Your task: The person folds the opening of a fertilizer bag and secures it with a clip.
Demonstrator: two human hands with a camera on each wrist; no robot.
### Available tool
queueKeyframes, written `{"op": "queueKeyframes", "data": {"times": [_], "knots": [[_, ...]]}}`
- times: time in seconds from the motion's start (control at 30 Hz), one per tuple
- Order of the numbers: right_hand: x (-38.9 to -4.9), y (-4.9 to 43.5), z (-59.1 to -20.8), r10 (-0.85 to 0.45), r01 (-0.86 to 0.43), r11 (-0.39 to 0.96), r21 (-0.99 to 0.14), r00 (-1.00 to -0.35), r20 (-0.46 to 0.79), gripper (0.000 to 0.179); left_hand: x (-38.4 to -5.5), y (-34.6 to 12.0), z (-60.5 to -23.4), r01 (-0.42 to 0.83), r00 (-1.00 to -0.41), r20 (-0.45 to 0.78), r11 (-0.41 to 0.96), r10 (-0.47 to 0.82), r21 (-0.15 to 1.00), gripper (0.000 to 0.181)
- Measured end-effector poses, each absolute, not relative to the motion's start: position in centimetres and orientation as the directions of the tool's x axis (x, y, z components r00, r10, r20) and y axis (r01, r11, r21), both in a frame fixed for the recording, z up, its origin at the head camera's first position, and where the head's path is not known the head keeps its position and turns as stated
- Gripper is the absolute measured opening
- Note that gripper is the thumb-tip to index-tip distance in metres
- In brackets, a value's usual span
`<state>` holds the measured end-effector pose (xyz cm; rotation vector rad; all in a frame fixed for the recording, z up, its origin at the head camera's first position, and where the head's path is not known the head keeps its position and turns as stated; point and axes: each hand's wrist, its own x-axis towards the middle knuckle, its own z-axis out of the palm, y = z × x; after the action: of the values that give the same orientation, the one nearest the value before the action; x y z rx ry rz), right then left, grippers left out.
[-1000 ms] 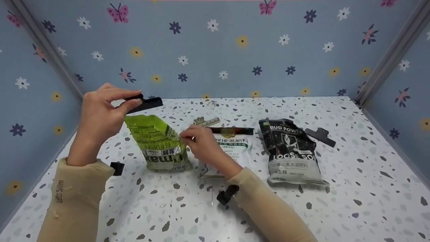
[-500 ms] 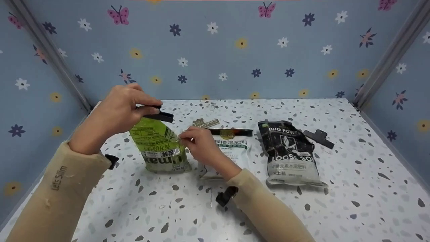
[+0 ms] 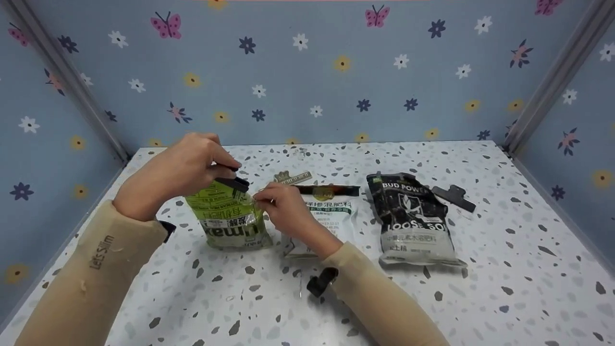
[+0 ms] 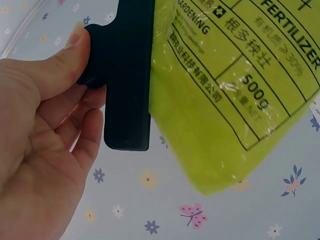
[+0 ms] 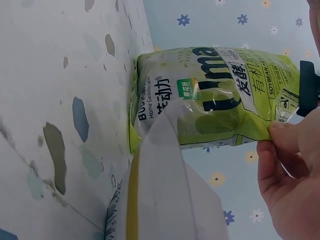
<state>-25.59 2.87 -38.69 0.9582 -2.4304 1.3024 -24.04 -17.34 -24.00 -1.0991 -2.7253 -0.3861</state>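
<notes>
A green fertilizer bag (image 3: 230, 218) stands upright on the left of the table. My left hand (image 3: 180, 168) pinches the handle of a black bag clip (image 4: 129, 80) between thumb and fingers. In the left wrist view the clip's long edge lies along the bag's top edge; whether the film is between its jaws I cannot tell. Thumb and fingers of my right hand (image 3: 290, 211) pinch the bag's top right corner, which the right wrist view shows up close.
Right of the green bag lies a white fertilizer bag (image 3: 343, 223) with a dark strip (image 3: 343, 191) across its top. A gold clip (image 3: 294, 178) lies behind it. Farther right are a black-and-grey bag (image 3: 415, 218) and another black clip (image 3: 454, 197). A patterned wall (image 3: 307, 77) closes the back.
My left hand has brought the black clip from above the green bag down and right onto its top edge. My right hand has kept its pinch on the corner.
</notes>
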Motion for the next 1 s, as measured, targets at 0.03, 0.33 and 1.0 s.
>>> {"op": "queueKeyframes", "data": {"times": [0.03,0.33,1.0], "knots": [[-25.5,2.9,-38.7,-0.438,-0.639,0.395,-0.66,-0.763,0.476,0.014,-24.1,-17.2,-24.1,0.7,-0.711,0.242,0.694,0.66,0.168,0.019],[-25.3,2.7,-38.8,-0.385,-0.616,0.451,-0.646,-0.787,0.482,0.007,-24.5,-15.8,-25.2,0.719,-0.695,0.161,0.675,0.7,0.165,0.017],[-25.3,3.1,-38.3,-0.31,-0.498,0.359,-0.789,-0.861,0.402,0.018,-24.6,-14.5,-25.9,0.666,-0.746,0.06,0.742,0.663,0.082,0.008]]}}
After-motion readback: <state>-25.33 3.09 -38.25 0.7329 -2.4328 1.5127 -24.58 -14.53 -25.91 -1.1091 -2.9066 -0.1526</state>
